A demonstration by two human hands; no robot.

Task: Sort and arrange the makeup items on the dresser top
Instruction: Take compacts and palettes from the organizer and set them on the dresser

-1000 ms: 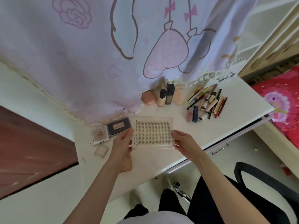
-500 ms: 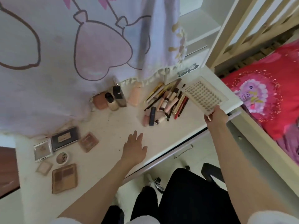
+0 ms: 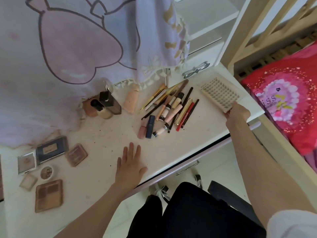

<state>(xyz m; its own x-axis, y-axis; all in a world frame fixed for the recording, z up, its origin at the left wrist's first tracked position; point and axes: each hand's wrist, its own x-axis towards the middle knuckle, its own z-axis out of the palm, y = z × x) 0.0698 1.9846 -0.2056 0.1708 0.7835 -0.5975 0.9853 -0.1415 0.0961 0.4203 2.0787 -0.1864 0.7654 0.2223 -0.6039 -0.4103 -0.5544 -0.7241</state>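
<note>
My right hand [image 3: 237, 112] grips the near corner of a clear lash tray [image 3: 218, 93] with rows of small lashes, at the right end of the white dresser top [image 3: 106, 138]. My left hand [image 3: 130, 162] lies flat and open on the dresser near its front edge, holding nothing. A pile of pencils, brushes and tubes [image 3: 171, 107] lies between the hands. Foundation bottles [image 3: 106, 105] and a peach tube [image 3: 132, 98] stand at the back. Compacts and palettes [image 3: 49, 148] are grouped at the left, with a brown palette [image 3: 48, 194] nearest me.
A printed lilac curtain [image 3: 68, 48] hangs over the back of the dresser. Glasses [image 3: 195, 70] lie at the back right by white shelves. A red bedspread [image 3: 291, 109] and wooden bed frame are on the right. A black chair [image 3: 228, 194] is below the edge.
My left hand let go of the lash tray and now rests flat on the dresser. My right hand carried the tray from the middle to the right end.
</note>
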